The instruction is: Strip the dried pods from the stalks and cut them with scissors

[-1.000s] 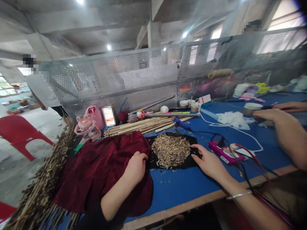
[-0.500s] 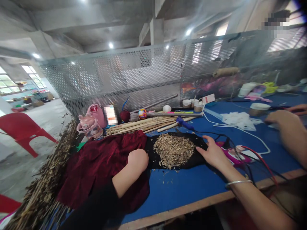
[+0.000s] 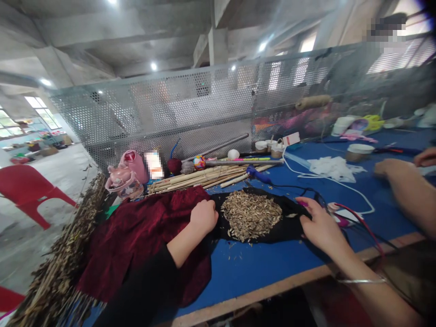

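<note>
A heap of dry, tan-brown husk-like seeds lies on a black cloth on the blue table. My left hand is closed on the left end of the black cloth, beside the heap, with its fingertips partly hidden. At the right end, my right hand holds the cloth's edge; the thumb shows in front and some fingers are hidden. Under my left forearm spreads a dark red cloth. A few loose seeds are scattered on the table in front of the heap.
Thin wooden sticks and a blue-handled tool with a black cord lie behind the cloth. Dried stalks line the left edge. Another person's arm reaches in at right, near white tissue. A perforated metal screen stands behind.
Both my hands have moved right, the right hand farther. The black cloth and seed heap have shifted slightly right too. The view has turned a little.
</note>
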Action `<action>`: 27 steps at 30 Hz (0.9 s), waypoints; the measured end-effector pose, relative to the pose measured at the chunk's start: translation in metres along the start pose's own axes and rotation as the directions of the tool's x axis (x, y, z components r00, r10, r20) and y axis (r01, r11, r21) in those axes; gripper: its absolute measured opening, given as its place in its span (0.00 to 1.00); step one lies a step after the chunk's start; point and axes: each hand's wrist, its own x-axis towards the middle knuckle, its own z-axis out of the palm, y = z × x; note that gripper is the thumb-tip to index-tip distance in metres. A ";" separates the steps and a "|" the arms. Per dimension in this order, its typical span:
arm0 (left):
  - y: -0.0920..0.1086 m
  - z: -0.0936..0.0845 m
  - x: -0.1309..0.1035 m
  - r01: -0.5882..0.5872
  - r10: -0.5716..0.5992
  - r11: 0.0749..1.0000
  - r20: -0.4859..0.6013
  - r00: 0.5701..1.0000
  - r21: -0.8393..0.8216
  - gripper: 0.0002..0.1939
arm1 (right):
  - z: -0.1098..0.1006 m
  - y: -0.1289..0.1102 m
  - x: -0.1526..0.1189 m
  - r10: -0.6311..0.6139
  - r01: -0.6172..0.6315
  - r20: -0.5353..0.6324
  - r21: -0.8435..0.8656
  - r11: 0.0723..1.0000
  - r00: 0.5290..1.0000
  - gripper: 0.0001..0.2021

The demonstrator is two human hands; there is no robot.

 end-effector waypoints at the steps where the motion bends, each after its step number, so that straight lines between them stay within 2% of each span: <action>1: 0.003 -0.001 -0.001 -0.007 0.006 0.999 -0.033 0.999 -0.038 0.11 | -0.002 -0.002 -0.001 0.009 -0.010 0.009 0.041 0.999 1.000 0.27; 5: 0.014 0.000 -0.003 -0.078 0.045 0.954 -0.117 0.992 -0.290 0.08 | -0.006 -0.013 -0.004 0.016 -0.018 0.013 0.169 0.985 1.000 0.26; 8: 0.020 0.006 -0.001 -0.132 0.066 0.839 -0.143 0.988 -0.528 0.06 | -0.007 -0.024 -0.004 0.004 -0.008 0.020 0.224 0.975 1.000 0.25; 12: 0.027 0.018 0.003 -0.112 0.023 0.667 -0.131 0.991 -0.736 0.06 | -0.007 -0.042 -0.004 -0.062 0.061 -0.005 0.264 0.963 0.998 0.24; 16: 0.032 0.021 0.004 -0.098 0.000 0.560 -0.118 0.993 -0.823 0.06 | -0.008 -0.062 -0.003 -0.127 0.126 -0.010 0.245 0.961 0.992 0.24; 21: 0.032 0.010 -0.002 -0.092 -0.018 0.458 -0.112 0.994 -0.884 0.06 | -0.010 -0.084 -0.003 -0.240 0.243 -0.041 0.188 0.952 0.970 0.22; 27: 0.021 -0.005 -0.010 -0.126 -0.040 0.410 -0.155 0.987 -0.903 0.06 | -0.004 -0.110 -0.008 -0.322 0.313 -0.004 0.234 0.920 0.947 0.21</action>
